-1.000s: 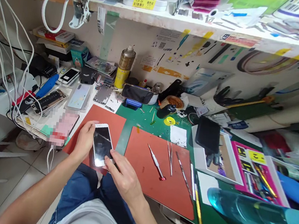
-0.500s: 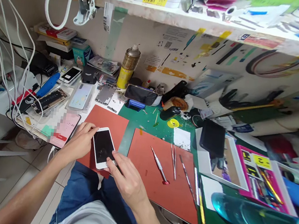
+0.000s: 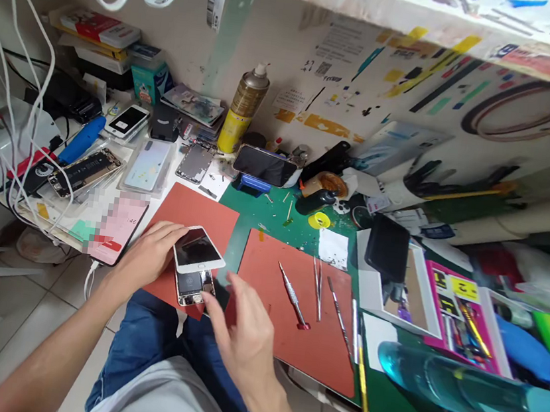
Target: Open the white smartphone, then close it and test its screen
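- Larger orange mat point(image 3: 317, 351): lying to the right of the right hand and partly beneath it.
- Smaller orange mat point(image 3: 204, 211): lying beyond the left hand and under it.
- Right hand point(image 3: 247, 329): standing wide, thumb and forefinger parting; whether the thumb is touching the phone cannot be told.
- Left hand point(image 3: 156, 255): gripping the phone by its left edge; the thumb is not showing.
- Phone body point(image 3: 189, 286): sitting between both hands, exposing internal parts.
- White-framed screen point(image 3: 199, 248): tilting above that body, just right of the left fingertips.
- Screwdriver point(image 3: 291, 295): lying right of the right hand.
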Available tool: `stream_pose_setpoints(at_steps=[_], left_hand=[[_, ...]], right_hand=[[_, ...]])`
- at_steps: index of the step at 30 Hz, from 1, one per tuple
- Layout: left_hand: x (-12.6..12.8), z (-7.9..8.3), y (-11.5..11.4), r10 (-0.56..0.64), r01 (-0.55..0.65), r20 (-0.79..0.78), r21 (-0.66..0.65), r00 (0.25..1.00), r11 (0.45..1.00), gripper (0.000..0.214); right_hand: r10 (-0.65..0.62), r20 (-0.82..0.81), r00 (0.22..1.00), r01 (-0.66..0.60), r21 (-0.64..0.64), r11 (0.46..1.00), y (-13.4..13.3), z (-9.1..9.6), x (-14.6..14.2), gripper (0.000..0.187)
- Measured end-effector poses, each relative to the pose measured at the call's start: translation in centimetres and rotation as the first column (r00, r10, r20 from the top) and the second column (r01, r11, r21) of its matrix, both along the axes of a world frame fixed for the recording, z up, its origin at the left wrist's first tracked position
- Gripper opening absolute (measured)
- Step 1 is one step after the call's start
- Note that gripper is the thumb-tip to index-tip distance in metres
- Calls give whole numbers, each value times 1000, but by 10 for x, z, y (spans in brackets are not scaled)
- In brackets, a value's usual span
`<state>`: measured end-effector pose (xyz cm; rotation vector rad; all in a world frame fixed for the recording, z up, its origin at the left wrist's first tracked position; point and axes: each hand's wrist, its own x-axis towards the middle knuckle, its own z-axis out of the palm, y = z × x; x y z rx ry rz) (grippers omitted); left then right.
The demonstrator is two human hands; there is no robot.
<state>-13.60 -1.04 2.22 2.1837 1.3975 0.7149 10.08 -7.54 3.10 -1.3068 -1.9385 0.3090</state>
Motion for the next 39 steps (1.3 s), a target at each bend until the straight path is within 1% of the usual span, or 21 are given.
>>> stream_pose_setpoints(at_steps=[2,4,6,8,10,11,13,16,20,26,32,36,39], left_hand=[[0,3,3,-2,2,31,-4,1000,1000,62],[1,5,6,5,-3,65,-22,998,1000,60],[3,6,9,24,-21,100,-37,995,999,53],[4,4,12,71,-66,134,-43,988,997,40],[6,1,15,119,-113,153,-50,981,992,30],[7,-1,16,134,-127,155,-53,979,991,28],[9,-4,17,149,-143,150,-51,977,988,28],[10,-8,17,166,-163,139,-34,976,986,27],[12,-10,16,181,-179,137,-28,974,984,26],[13,-10,15,155,-158,150,8,976,987,25],[14,-11,16,170,-170,119,-14,978,985,26],[13,-12,16,165,-169,109,24,980,985,25],[13,-12,16,161,-166,117,37,980,985,24]], right_hand=[[-28,-42,999,21,-146,989,-10,-5,1,32],[-83,-129,988,38,-318,947,-9,-3,6,25],[-156,-210,965,26,-515,857,5,4,10,28],[-188,-256,948,-41,-684,728,29,11,10,31],[-211,-307,928,-136,-806,576,54,13,5,32],[-212,-319,924,-158,-822,548,65,12,1,32],[-217,-328,919,-177,-837,517,80,7,-7,31],[-227,-318,921,-171,-851,497,89,-3,-15,31],[-246,-304,920,-148,-853,500,92,-10,-17,31],[-246,-280,928,-129,-860,494,101,-10,-21,32],[-255,-241,936,-80,-854,514,105,-10,-25,26],[-252,-249,935,-88,-853,515,107,-10,-26,26],[-252,-275,928,-113,-852,512,103,-8,-23,29]])
